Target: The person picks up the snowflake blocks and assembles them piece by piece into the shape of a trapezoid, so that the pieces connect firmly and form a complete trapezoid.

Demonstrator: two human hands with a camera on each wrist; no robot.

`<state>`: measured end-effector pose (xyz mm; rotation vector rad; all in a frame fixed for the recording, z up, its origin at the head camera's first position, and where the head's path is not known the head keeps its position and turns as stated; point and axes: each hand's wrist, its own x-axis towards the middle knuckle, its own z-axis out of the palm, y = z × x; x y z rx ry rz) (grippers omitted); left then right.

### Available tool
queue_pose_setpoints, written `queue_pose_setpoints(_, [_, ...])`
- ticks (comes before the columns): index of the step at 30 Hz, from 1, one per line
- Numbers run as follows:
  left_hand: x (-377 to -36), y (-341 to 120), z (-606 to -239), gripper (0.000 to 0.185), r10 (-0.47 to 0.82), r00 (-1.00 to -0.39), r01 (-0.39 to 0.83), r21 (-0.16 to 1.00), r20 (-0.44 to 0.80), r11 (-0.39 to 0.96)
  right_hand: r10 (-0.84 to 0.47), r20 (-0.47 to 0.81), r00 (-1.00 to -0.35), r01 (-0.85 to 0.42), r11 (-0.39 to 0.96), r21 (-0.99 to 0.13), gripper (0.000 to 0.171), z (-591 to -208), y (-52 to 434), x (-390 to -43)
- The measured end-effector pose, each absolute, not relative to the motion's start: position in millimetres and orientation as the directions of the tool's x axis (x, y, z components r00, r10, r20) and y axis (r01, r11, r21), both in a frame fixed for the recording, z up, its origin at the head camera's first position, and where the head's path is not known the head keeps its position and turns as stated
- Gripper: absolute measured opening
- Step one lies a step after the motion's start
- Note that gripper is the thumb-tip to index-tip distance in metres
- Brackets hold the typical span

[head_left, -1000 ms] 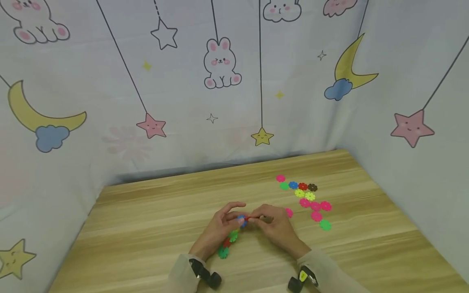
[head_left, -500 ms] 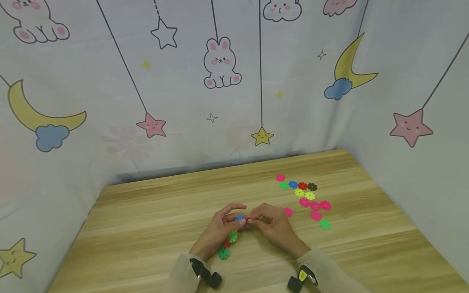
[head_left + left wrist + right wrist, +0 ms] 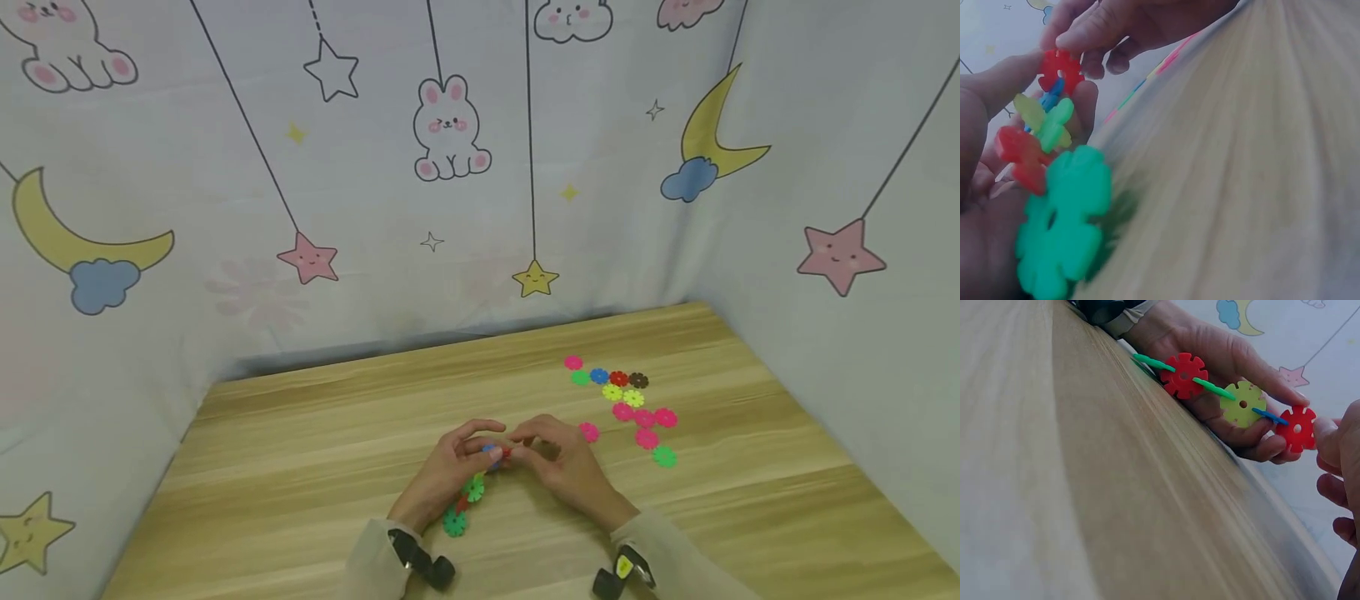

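Head view: a chain of snowflake discs (image 3: 471, 487) is held over the table (image 3: 315, 467) by the left hand (image 3: 448, 471); its red end disc (image 3: 506, 452) is pinched by the right hand (image 3: 564, 467); loose discs (image 3: 626, 404) lie to the right, no container seen.
L wrist: red end disc (image 3: 1060, 69) pinched by fingertips (image 3: 1082, 37); green disc (image 3: 1063, 222) nearest.
R wrist: chain (image 3: 1235, 400) gripped by curled left fingers (image 3: 1254, 447).

The chain of snowflake discs (image 3: 1241, 403) I pinch between my left hand (image 3: 450, 467) and right hand (image 3: 562, 462) is smooth, slightly glossy plastic. The table (image 3: 300, 467) under my wrists is matt wood-grain laminate. The backdrop (image 3: 225, 167) is soft printed cloth, faintly creased.
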<state>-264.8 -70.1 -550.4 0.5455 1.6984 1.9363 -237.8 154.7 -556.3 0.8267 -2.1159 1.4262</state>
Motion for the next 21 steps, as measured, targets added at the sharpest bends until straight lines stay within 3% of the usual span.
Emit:
queue_pose_setpoints(5, [-263.7, -71.4, -550.3, 0.048, 0.600, -0.800, -0.060, 0.992, 0.016, -0.107, -0.155, 0.626, -0.764, -0.630, 0.390, -0.672, 0.016, -558.2, 163.9, -235.0])
queue_pose_setpoints(9, [-263.1, -72.0, -550.0, 0.047, 0.598, -0.800, -0.036, 0.992, 0.044, -0.121, -0.056, 0.616, -0.786, -0.560, 0.489, -0.669, 0.025, -557.3, 171.3, -234.6])
queue_pose_setpoints(16, [-262.8, -71.0, -549.0, 0.046, 0.601, -0.797, -0.052, 0.986, 0.053, -0.157, 0.203, 0.495, -0.845, -0.307, 0.574, -0.759, 0.046, -554.1, 183.1, -231.4])
queue_pose_setpoints(21, [-263.8, -69.9, -549.8, 0.047, 0.602, -0.797, -0.051, 0.988, 0.049, -0.148, 0.265, 0.436, -0.860, -0.183, 0.637, -0.749, 0.047, -554.5, 189.9, -228.6])
